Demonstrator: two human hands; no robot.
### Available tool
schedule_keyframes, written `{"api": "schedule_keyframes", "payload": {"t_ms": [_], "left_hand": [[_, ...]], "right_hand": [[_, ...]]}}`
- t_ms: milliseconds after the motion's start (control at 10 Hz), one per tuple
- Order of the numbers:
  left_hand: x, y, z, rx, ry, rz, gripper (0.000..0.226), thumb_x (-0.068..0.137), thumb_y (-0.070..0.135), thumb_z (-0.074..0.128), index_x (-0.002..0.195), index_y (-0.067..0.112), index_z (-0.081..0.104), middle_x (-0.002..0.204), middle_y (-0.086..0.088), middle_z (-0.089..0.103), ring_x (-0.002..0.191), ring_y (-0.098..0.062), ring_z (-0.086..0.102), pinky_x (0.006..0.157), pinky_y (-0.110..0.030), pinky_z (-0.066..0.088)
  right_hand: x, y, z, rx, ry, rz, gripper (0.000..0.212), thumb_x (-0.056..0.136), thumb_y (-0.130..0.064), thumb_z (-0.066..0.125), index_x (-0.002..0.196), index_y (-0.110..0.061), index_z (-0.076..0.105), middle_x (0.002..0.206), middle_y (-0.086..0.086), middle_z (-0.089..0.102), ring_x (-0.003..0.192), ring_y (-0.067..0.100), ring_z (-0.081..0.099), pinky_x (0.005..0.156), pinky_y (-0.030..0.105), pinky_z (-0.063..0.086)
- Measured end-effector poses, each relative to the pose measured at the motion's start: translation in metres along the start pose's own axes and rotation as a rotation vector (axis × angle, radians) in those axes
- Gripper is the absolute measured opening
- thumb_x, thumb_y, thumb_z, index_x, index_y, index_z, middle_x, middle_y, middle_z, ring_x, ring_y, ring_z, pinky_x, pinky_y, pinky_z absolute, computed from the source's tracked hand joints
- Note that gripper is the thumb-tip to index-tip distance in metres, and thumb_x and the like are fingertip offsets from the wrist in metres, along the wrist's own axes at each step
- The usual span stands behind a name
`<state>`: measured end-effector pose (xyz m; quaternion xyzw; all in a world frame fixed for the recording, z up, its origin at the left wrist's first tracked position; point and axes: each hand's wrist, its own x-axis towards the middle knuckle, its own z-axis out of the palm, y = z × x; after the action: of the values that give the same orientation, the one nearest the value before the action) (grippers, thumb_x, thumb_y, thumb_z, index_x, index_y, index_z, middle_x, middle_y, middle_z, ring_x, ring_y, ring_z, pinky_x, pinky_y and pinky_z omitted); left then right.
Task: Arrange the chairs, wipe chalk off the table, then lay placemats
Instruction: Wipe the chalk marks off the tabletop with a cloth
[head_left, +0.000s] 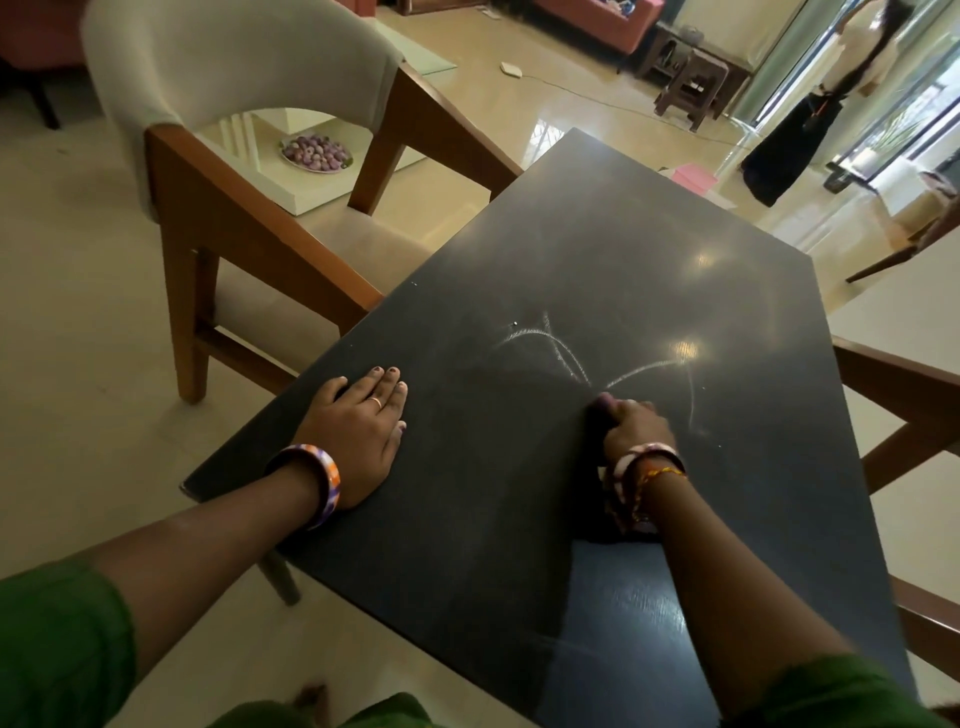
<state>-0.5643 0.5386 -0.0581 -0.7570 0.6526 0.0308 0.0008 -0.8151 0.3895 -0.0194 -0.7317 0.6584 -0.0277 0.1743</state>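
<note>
A dark rectangular table (597, 249) fills the middle of the head view. White chalk lines (561, 348) curve across its centre. My left hand (358, 431) lies flat on the near left part of the tabletop, fingers straight. My right hand (631, 426) is curled round a small dark object (601, 404) pressed on the table at the near end of the chalk lines; what the object is I cannot tell. A cream-backed wooden armchair (218, 156) stands at the table's left side, its arm against the edge.
A second wooden chair's frame (904, 395) shows at the table's right side. A plate of purple round things (316, 152) sits on a low white shelf behind the left chair. A person (810, 119) stands far right near glass doors. A cable (597, 98) runs across the glossy floor.
</note>
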Motion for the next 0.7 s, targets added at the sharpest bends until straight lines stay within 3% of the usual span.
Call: {"api": "schedule_keyframes", "payload": {"t_ms": [200, 300, 400, 500, 600, 700], "left_hand": [[-0.002, 0.005, -0.002, 0.024, -0.005, -0.019, 0.054, 0.099, 0.036, 0.020, 0.149, 0.015, 0.012, 0.157, -0.002, 0.012, 0.144, -0.017, 0.010, 0.115, -0.037, 0.013], [-0.002, 0.005, -0.003, 0.015, -0.002, -0.019, 0.054, 0.099, 0.036, 0.019, 0.149, 0.015, 0.012, 0.157, -0.002, 0.012, 0.144, -0.016, 0.010, 0.115, -0.037, 0.013], [-0.001, 0.005, -0.001, 0.017, 0.005, -0.016, 0.054, 0.099, 0.036, 0.019, 0.149, 0.016, 0.012, 0.157, -0.002, 0.012, 0.144, -0.017, 0.011, 0.115, -0.037, 0.013], [0.000, 0.005, -0.001, 0.020, -0.004, -0.012, 0.054, 0.099, 0.037, 0.019, 0.149, 0.016, 0.012, 0.157, -0.002, 0.012, 0.144, -0.017, 0.011, 0.115, -0.038, 0.014], [0.000, 0.004, -0.002, 0.003, -0.003, -0.008, 0.054, 0.099, 0.036, 0.019, 0.149, 0.015, 0.012, 0.157, -0.002, 0.012, 0.144, -0.017, 0.011, 0.114, -0.038, 0.014], [-0.002, 0.004, -0.002, -0.008, -0.001, -0.008, 0.054, 0.099, 0.036, 0.019, 0.149, 0.015, 0.011, 0.157, -0.002, 0.010, 0.144, -0.016, 0.009, 0.115, -0.037, 0.013]], "right_hand": [[-0.025, 0.012, 0.014, 0.002, -0.031, -0.179, 0.037, 0.099, -0.020, 0.039, 0.131, -0.033, 0.051, 0.146, -0.002, 0.040, 0.133, 0.025, 0.040, 0.109, 0.034, 0.031], [-0.012, 0.024, -0.002, -0.065, 0.011, -0.109, 0.041, 0.098, -0.012, 0.037, 0.130, -0.032, 0.052, 0.142, 0.003, 0.043, 0.129, 0.027, 0.044, 0.106, 0.034, 0.033], [0.010, 0.024, -0.020, -0.167, 0.029, 0.043, 0.037, 0.099, -0.013, 0.034, 0.131, -0.018, 0.052, 0.133, 0.015, 0.048, 0.126, 0.032, 0.043, 0.104, 0.035, 0.033], [0.007, 0.006, -0.013, -0.145, 0.028, 0.039, 0.036, 0.098, -0.013, 0.035, 0.130, -0.016, 0.053, 0.131, 0.017, 0.048, 0.126, 0.032, 0.043, 0.104, 0.034, 0.033], [-0.021, -0.026, 0.013, -0.056, -0.010, -0.201, 0.040, 0.098, -0.011, 0.039, 0.132, -0.026, 0.051, 0.143, 0.004, 0.041, 0.133, 0.023, 0.038, 0.108, 0.026, 0.026], [-0.037, -0.030, 0.024, -0.066, -0.049, -0.316, 0.039, 0.100, -0.016, 0.040, 0.136, -0.029, 0.046, 0.150, -0.004, 0.034, 0.139, 0.018, 0.030, 0.111, 0.026, 0.022]]}}
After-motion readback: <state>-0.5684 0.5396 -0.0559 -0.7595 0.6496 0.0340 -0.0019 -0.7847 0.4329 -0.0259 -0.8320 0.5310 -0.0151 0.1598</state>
